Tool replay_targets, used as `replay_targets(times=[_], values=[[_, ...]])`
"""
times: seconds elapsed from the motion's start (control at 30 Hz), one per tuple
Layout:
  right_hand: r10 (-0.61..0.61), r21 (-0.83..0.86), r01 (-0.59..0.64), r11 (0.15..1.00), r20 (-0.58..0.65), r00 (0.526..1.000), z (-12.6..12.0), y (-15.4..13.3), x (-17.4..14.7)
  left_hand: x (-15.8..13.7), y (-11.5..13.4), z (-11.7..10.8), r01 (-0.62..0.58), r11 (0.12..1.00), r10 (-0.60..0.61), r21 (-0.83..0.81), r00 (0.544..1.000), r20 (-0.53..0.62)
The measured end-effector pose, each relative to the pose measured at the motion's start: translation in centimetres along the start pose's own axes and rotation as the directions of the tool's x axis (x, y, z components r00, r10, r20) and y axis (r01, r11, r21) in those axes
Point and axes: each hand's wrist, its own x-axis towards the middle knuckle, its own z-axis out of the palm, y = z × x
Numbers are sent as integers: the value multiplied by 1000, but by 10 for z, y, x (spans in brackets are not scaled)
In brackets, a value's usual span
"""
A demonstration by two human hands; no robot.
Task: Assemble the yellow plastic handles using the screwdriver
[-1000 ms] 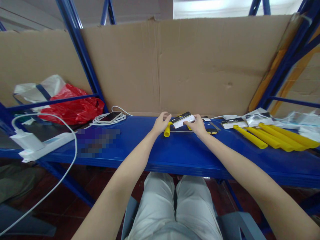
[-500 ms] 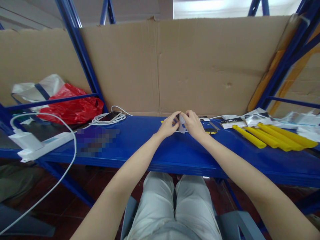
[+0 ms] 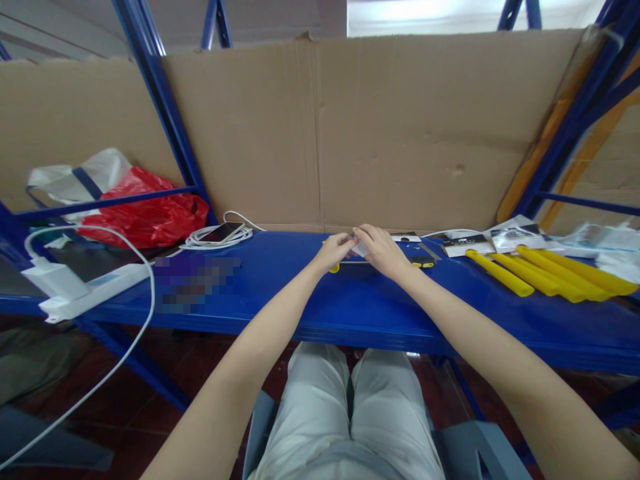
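Close together over the middle of the blue shelf, my left hand (image 3: 334, 252) and my right hand (image 3: 383, 253) meet at a small, thin whitish translucent piece (image 3: 360, 249). The left fingers are closed on its left side. My right fingers bend over its top and right side, hiding part of it. Below the hands lies a flat thing with a pale front edge (image 3: 356, 263), mostly covered. A small yellow piece (image 3: 335, 268) shows under my left hand. To the right of my right hand lies a black-and-yellow item (image 3: 423, 262).
Several yellow tubes (image 3: 500, 273) and printed packets (image 3: 465, 245) lie at the right. At the left are a white power strip (image 3: 95, 293), a coiled white cable with a phone (image 3: 223, 233), and a red plastic bag (image 3: 150, 210). Cardboard (image 3: 400, 133) stands behind.
The whitish piece has gone from upright to tilted and lower between my hands. My right hand has shifted slightly left over it, and the yellow piece under my left hand shows more.
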Motion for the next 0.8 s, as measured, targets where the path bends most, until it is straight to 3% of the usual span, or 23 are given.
replay_targets(times=[0.13,0.3,0.4,0.53,0.67,0.8], values=[[21,-40,-19,999,36,999,-5,-5,1,0,1,0,99,994,-101,-36,994,-42],[172,-44,-172,984,-2,985,-4,-6,0,2,4,-5,200,963,-228,-182,962,-148],[296,24,-296,955,-21,955,6,7,-4,3,4,-10,220,948,-266,-230,944,-193],[460,62,-464,884,62,886,16,26,-10,5,1,-13,254,927,-316,-277,925,-211],[539,88,-558,825,176,824,12,31,-10,8,-5,-13,252,942,-303,-223,923,-237],[535,86,-556,827,185,824,7,29,-7,11,-14,-15,221,975,-214,-17,920,-328]])
